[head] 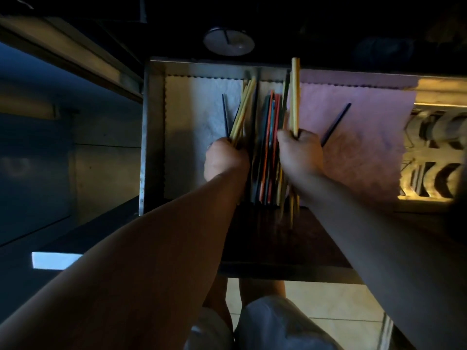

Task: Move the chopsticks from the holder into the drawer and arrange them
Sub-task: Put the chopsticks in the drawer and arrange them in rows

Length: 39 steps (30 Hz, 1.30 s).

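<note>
Both hands reach into the open drawer (154, 127); the left hand (225, 159) is clenched around a bundle of yellow chopsticks (243, 109) that fans toward the far wall, with a dark stick (225, 114) just to its left; the right hand (300, 154) grips upright yellow chopsticks (295, 97), and a dark stick (336, 123) juts right over the pink liner (366, 127); between the hands, orange, blue and dark chopsticks (270, 142) lie in the narrow middle compartment; a white liner (197, 109) covers the left compartment.

A dim home kitchen: an open lined drawer (154, 127) holding coloured chopsticks (271, 137), tiled floor (328, 306) near.
</note>
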{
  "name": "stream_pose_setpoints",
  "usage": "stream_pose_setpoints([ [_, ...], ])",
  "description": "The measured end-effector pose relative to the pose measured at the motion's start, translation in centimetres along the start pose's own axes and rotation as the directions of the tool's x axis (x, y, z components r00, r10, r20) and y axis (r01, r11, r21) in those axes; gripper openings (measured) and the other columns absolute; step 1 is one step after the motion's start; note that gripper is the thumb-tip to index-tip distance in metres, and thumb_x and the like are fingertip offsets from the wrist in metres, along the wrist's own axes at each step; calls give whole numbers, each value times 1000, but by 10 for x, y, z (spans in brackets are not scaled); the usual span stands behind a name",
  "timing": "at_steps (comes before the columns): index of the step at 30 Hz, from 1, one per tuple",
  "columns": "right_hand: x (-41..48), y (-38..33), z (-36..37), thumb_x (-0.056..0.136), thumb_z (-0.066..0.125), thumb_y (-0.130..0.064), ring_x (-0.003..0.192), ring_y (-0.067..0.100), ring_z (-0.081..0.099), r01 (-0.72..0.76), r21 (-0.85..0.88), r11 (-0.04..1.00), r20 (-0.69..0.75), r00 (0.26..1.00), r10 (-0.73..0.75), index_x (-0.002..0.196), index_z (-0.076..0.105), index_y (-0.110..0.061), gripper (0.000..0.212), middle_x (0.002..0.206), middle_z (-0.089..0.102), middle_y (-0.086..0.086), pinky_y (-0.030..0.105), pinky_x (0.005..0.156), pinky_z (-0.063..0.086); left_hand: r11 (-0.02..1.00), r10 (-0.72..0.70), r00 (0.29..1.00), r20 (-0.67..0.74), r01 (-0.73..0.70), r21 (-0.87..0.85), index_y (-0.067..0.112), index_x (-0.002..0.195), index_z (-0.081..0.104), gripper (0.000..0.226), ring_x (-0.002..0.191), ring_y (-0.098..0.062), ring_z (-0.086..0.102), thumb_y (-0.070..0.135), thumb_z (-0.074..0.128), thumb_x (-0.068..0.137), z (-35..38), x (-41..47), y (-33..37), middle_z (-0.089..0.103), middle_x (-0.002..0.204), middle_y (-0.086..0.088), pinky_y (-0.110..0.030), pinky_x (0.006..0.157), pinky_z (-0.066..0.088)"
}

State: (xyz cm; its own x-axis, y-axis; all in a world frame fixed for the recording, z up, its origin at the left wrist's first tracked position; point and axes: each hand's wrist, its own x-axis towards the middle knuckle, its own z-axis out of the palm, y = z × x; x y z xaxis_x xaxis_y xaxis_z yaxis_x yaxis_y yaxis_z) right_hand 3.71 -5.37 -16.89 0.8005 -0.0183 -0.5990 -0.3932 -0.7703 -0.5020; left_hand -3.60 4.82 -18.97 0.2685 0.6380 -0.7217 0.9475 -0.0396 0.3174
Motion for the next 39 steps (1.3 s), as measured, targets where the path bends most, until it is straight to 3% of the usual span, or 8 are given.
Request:
stream_pose_setpoints([
  [8,17,18,-13,88,58,-45,47,20,46,-37,261,965,82,996,16,57,43,-21,42,53,44,-1,31,52,38,993,97,993,62,-101,55,13,104,65,30,89,-31,66,36,48,92,12,-12,17,67,93,-10,-33,73,50],
  [16,29,30,-23,90,56,-46,73,21,62,-127,369,921,83,991,104,69,53,-28,28,70,59,-10,38,65,47,988,147,983,114,-140,-65,9,107,56,21,92,-35,64,22,47,94,33,-25,31,67,100,-15,-37,76,52],
  [21,35,39,-29,83,62,-45,79,25,65,-151,383,911,104,987,120,66,60,-27,24,71,62,-8,44,72,52,978,86,995,57,-73,-197,14,107,64,32,93,-26,67,33,72,82,46,-28,40,68,95,-3,-25,69,45],
  [26,39,46,-23,84,67,-30,61,20,53,-165,240,957,112,984,142,63,45,-21,31,60,47,-5,31,66,40,991,28,999,-16,-30,-128,13,110,63,44,98,-29,66,41,73,78,58,-28,44,70,105,-9,-28,72,47],
  [28,40,44,-19,87,65,-25,69,24,55,-172,159,972,104,982,157,67,45,-19,28,64,48,-3,28,68,36,989,41,999,-25,-44,-139,9,105,65,36,93,-32,67,37,68,82,62,-28,43,70,99,-13,-31,72,51],
  [31,38,38,-13,86,64,-26,99,33,62,-160,66,985,94,984,153,102,60,-7,25,95,62,14,33,80,44,972,-24,999,-38,14,-235,6,93,68,26,85,-32,68,30,66,83,59,-29,39,69,85,-13,-32,67,51],
  [34,39,37,-7,83,67,-27,103,33,64,-111,14,994,48,993,110,96,62,-8,24,93,61,15,34,84,47,962,-86,996,-37,74,-263,6,94,72,29,83,-27,68,34,69,85,46,-24,33,67,80,-9,-27,64,43],
  [39,31,31,-8,82,67,-34,97,31,65,-46,-133,990,14,999,48,97,68,-5,32,100,70,14,26,67,39,961,-82,994,-74,59,-269,11,91,71,24,78,-24,67,33,71,85,26,-14,21,62,70,1,-24,60,41],
])
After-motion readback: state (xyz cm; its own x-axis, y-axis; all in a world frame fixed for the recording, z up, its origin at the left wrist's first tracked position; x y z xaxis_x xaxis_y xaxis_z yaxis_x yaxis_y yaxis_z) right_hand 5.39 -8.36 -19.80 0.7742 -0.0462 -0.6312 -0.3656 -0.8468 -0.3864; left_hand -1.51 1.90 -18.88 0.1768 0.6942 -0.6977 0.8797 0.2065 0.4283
